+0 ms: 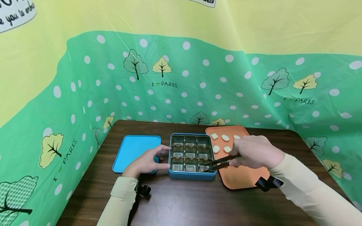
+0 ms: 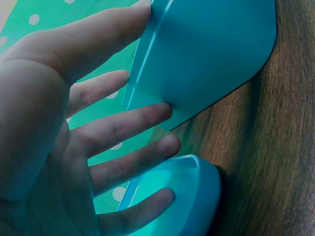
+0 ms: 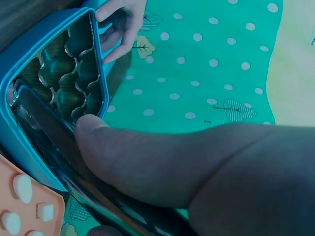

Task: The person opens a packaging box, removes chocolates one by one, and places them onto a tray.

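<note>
A blue box holds a dark plastic insert with several compartments. My right hand grips dark tongs, whose tips reach into the box's front right compartment. Something small and pale shows at the tong tips in the right wrist view; its kind is unclear. With fingers spread, my left hand touches the box's left side. In the left wrist view, its fingers are extended along the box wall and hold nothing.
Right of the box lies an orange tray with several small white pieces, partly hidden behind my right hand. A blue lid lies left of the box, partly under my left hand. A patterned cloth hangs behind the brown table.
</note>
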A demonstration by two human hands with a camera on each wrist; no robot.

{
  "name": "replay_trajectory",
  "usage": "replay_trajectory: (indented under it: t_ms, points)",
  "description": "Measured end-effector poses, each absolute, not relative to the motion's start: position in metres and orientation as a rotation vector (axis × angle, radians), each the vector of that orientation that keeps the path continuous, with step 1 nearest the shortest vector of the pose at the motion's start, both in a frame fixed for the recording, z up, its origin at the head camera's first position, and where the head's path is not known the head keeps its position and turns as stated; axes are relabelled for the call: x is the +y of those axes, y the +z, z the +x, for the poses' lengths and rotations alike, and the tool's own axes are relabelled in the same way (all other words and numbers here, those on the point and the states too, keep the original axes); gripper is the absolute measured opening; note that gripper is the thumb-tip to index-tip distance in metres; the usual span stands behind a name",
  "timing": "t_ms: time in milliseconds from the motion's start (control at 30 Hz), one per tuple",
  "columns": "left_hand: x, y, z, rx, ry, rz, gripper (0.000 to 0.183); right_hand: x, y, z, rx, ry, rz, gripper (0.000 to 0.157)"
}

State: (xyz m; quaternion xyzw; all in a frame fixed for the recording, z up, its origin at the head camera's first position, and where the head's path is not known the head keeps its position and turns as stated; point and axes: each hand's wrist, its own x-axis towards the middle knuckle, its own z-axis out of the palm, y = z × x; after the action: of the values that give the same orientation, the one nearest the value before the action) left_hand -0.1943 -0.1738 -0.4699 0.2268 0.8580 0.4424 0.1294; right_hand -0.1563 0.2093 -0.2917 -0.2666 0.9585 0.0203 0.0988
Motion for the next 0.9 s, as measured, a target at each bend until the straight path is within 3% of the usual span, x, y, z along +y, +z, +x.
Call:
replay_trajectory:
  t_ms: [233, 900]
  points:
    - [-0.174, -0.469, -0.195, 2.493, 1.294, 0.661, 0.068, 0.205, -0.289, -0.151, 2.870, 0.116, -0.804, 0.039]
    - [-0.174, -0.470, -0.194, 2.488, 1.292, 0.666, 0.068, 0.183, -0.293, -0.142, 2.934, 0.371, -0.895, 0.034]
